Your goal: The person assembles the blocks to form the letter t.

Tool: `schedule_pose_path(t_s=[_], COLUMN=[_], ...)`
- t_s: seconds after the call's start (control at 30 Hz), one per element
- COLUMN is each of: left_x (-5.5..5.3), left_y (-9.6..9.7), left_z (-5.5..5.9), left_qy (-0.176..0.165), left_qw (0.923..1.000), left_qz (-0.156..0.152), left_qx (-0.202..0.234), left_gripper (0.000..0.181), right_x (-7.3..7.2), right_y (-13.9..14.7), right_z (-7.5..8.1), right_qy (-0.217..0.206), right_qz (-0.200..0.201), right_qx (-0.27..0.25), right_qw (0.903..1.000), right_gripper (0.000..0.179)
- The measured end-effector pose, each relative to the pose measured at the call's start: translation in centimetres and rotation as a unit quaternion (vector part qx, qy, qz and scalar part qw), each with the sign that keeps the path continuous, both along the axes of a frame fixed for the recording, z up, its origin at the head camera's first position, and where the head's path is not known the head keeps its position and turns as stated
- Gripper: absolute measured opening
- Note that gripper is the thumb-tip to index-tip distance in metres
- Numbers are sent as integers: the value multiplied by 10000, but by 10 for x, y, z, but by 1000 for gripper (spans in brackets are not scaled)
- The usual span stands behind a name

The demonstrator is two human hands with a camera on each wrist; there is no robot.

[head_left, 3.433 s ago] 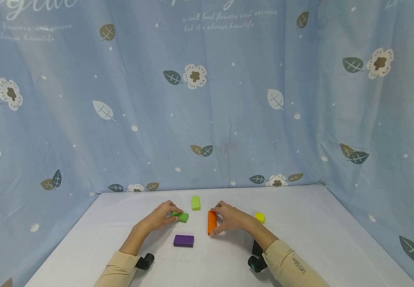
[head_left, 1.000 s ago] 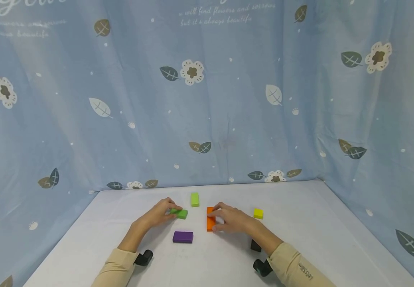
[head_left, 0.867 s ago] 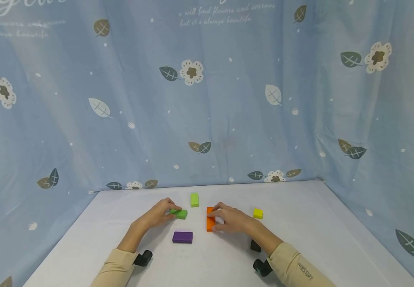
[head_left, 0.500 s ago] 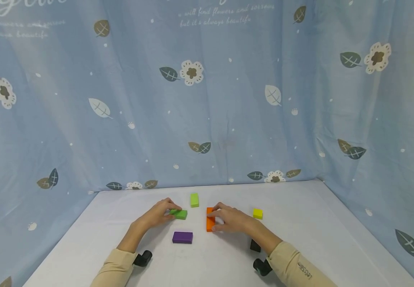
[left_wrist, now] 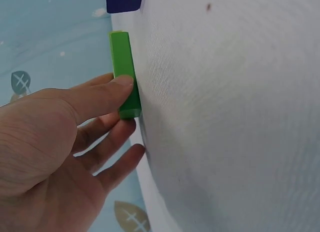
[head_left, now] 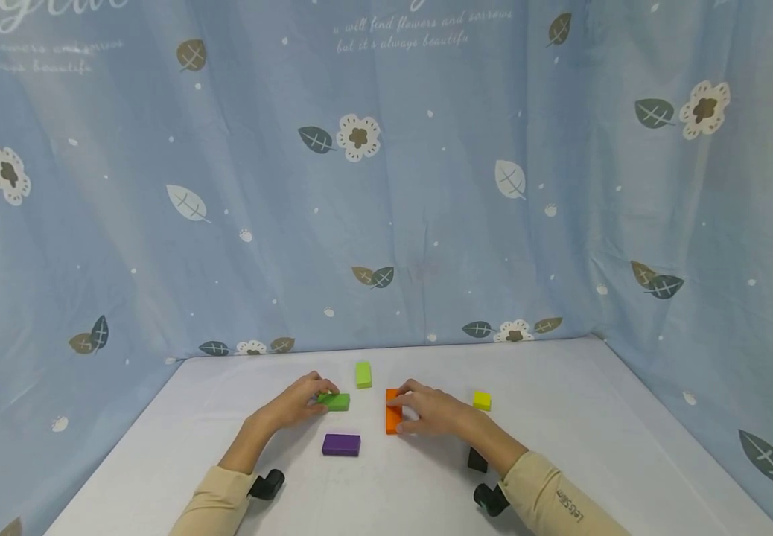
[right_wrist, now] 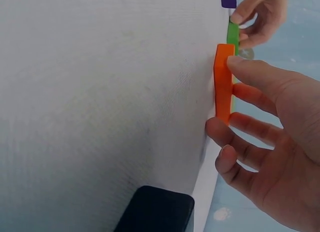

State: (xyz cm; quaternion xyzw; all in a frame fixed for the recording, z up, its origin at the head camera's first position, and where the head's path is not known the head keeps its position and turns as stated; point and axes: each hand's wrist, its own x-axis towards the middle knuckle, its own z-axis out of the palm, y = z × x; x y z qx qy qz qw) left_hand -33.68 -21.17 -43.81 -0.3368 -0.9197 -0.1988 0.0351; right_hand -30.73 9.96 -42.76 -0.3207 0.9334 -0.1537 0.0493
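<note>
My left hand (head_left: 298, 402) pinches the left end of a green block (head_left: 338, 403) lying flat on the white table. In the left wrist view, the thumb lies on the near side of this green block (left_wrist: 121, 54), with fingers behind it. My right hand (head_left: 430, 409) holds a longer orange block (head_left: 393, 422) from its right side, one finger reaching over the top. The right wrist view shows the thumb against the orange block (right_wrist: 223, 86), the lower fingers loosely curled beside it. The orange block points away from me; the green one lies crosswise, apart from it.
A light green block (head_left: 363, 375) lies behind, between the hands. Nearer me is a purple block (head_left: 342, 445). A yellow block (head_left: 482, 401) and a black block (head_left: 476, 459) lie by the right forearm. A patterned blue curtain (head_left: 413, 223) surrounds the white table (head_left: 400, 499).
The green block has turned slightly, lying straighter crosswise. My right hand's finger has shifted from the orange block's far end onto its top. The head view has tilted slightly.
</note>
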Motion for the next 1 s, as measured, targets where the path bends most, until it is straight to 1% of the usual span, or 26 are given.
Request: schedule_pose_path(t_s=[0.1, 0.23, 0.43, 0.7, 0.83, 1.0], left_x=[0, -1, -4, -7, -7, -7], left_y=[1, 1, 3, 8, 11, 14], left_z=[-1, -1, 1, 3, 2, 5], left_qy=[-63, -122, -130, -90, -97, -40], left_qw=[9999, 9998, 9999, 9999, 9999, 9999], left_qz=[78, 106, 23, -88, -44, -109], left_qx=[-30, -90, -104, -83, -86, -36], left_gripper=[29, 29, 29, 29, 29, 29], right_x=[1, 1, 1, -3, -3, -2], right_y=[0, 0, 1, 2, 2, 1], right_z=[-1, -1, 0, -1, -1, 0], right_qy=[-3, -26, -26, -6, -13, -35], right_qz=[-22, -30, -19, -17, 5, -6], right_qx=[2, 19, -12, 12, 2, 29], right_qw=[10000, 10000, 10000, 10000, 10000, 10000], right_gripper=[48, 49, 49, 50, 49, 48])
